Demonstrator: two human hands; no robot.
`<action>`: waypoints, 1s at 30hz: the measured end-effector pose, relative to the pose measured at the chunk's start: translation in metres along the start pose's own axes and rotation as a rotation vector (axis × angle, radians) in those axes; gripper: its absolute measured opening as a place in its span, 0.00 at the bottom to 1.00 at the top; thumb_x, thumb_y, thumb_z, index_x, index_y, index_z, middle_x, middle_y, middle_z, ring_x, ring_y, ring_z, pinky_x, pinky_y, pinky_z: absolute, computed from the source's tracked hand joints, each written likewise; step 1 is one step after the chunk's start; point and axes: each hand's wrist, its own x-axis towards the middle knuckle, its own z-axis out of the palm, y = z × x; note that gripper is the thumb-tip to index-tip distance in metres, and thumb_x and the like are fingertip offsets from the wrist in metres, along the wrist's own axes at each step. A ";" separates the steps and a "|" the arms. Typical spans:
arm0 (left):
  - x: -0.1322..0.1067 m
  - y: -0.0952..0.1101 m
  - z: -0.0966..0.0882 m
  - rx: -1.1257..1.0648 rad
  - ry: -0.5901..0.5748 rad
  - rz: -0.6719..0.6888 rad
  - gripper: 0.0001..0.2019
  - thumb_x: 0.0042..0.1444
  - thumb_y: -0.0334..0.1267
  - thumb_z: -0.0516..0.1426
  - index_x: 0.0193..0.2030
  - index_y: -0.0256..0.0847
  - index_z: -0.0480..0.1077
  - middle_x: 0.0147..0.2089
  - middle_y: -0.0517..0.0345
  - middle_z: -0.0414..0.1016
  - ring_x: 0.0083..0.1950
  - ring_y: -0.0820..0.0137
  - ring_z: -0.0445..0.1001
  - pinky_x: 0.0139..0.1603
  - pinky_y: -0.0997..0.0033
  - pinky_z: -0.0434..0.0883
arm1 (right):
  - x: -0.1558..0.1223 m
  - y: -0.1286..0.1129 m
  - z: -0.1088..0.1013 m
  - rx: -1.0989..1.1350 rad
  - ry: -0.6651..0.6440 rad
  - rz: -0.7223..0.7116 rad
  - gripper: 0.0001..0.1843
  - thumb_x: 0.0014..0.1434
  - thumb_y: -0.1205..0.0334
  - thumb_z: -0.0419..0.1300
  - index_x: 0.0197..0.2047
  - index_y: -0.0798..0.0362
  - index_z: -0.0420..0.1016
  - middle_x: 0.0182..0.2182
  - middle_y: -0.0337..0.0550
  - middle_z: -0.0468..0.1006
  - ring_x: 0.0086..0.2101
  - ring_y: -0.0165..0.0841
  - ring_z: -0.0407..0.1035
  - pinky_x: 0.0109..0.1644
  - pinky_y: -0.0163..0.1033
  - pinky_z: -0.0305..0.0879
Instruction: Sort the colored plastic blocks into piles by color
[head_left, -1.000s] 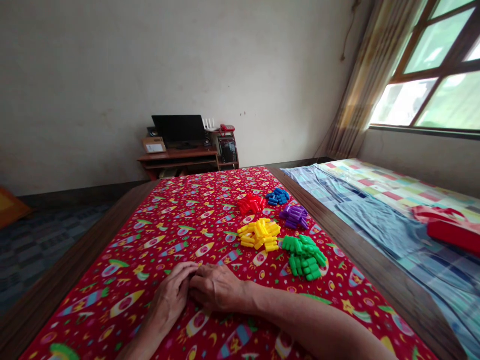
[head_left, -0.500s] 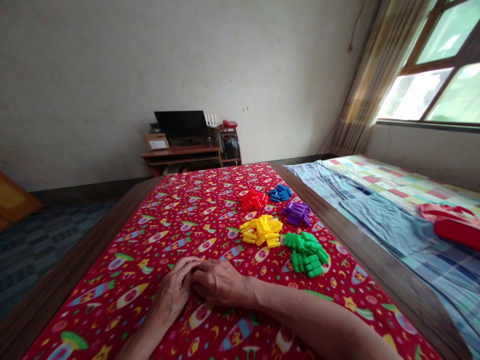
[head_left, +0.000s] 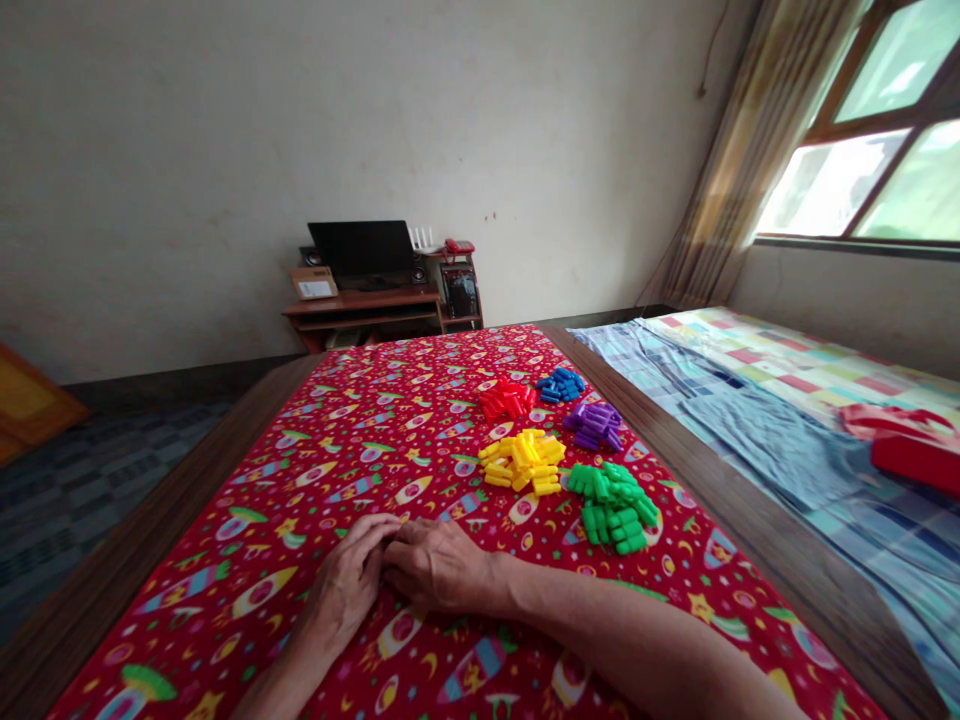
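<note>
On the red patterned tablecloth, my left hand (head_left: 356, 562) rests with its fingers stretched forward and lightly bent. Its fingertips touch the curled fingers of my right hand (head_left: 436, 562), which lies palm down beside it. What is under the right fingers is hidden. Ahead and to the right lie small plastic pieces sorted by colour: a yellow pile (head_left: 523, 462) and a green pile (head_left: 613, 508) nearest the right hand. Farther off are a red pile (head_left: 507, 400), a purple pile (head_left: 595, 426) and a blue pile (head_left: 560, 385). Both hands are apart from every pile.
The tablecloth (head_left: 322, 490) covers a dark wooden table (head_left: 667, 440). A bed (head_left: 795, 400) with checked bedding and a red item (head_left: 915, 462) stands along the right. Beyond the table, a small desk (head_left: 360, 300) carries a monitor (head_left: 361, 250), a cardboard box (head_left: 313, 282) and a red telephone (head_left: 459, 247).
</note>
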 end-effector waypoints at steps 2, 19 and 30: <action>0.000 0.001 0.000 0.001 -0.001 0.000 0.15 0.59 0.38 0.46 0.36 0.41 0.74 0.41 0.51 0.80 0.40 0.65 0.80 0.44 0.69 0.77 | 0.000 0.000 0.000 0.005 0.000 -0.001 0.09 0.64 0.59 0.52 0.44 0.52 0.69 0.44 0.45 0.75 0.39 0.32 0.70 0.35 0.33 0.63; 0.002 0.008 -0.004 0.029 -0.026 -0.018 0.15 0.58 0.38 0.46 0.35 0.44 0.74 0.41 0.54 0.80 0.42 0.65 0.79 0.41 0.70 0.77 | 0.014 -0.003 -0.073 0.290 0.096 0.034 0.10 0.67 0.61 0.51 0.42 0.54 0.73 0.38 0.44 0.78 0.36 0.29 0.72 0.38 0.32 0.65; 0.003 0.013 -0.004 0.005 0.013 0.048 0.16 0.60 0.35 0.46 0.36 0.43 0.76 0.40 0.53 0.78 0.39 0.69 0.80 0.39 0.76 0.76 | -0.119 0.186 -0.204 0.604 1.054 0.926 0.34 0.61 0.34 0.46 0.44 0.55 0.77 0.48 0.55 0.78 0.49 0.39 0.72 0.51 0.45 0.69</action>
